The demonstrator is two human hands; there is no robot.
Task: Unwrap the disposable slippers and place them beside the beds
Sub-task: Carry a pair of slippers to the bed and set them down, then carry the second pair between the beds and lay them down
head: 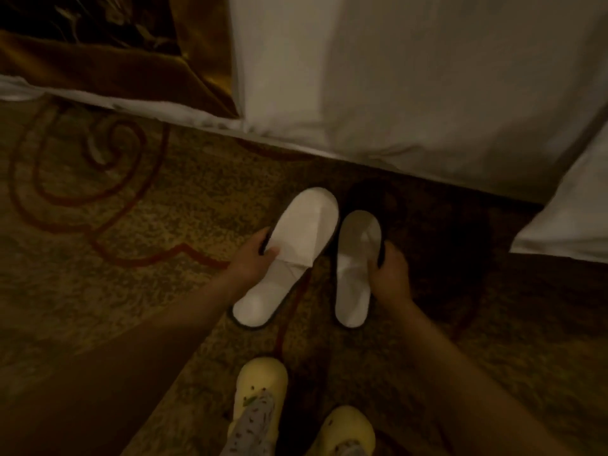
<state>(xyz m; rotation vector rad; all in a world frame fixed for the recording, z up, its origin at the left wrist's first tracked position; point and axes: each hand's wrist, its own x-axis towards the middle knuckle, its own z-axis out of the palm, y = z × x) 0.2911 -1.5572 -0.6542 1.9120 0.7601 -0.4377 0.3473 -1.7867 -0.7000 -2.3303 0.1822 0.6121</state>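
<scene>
The left hand [255, 255] grips the outer edge of the left slipper [289, 255] about midway along, thumb lying on the white top and fingers curled under the dark rim. The right hand [390, 274] clasps the right slipper [357, 268] in the same way, on its outer edge, fingers wrapped around the dark sole. The hands are apart, each closed on its own slipper, with the two slippers between them.

Both slippers are white with a thin dark edging and show no wrapping. Their toes point toward the bed, heels toward the person. The left one angles so that its toe leans toward the right one; the toes sit just beside each other while the heels are further apart. Whether they rest on the carpet [164, 225] or are held just above it cannot be told.

Beyond the toes hangs the white sheet [394, 93] of the bed, reaching down to the floor. A gold-brown cloth [131, 60] drapes over the bed to the left. At the right edge another white sheet [566, 218] comes into view. The carpet is brownish with dark red scroll lines.

Near the bottom, the person's own feet wear pale yellow clogs [261, 390], with patterned trouser legs above them.
</scene>
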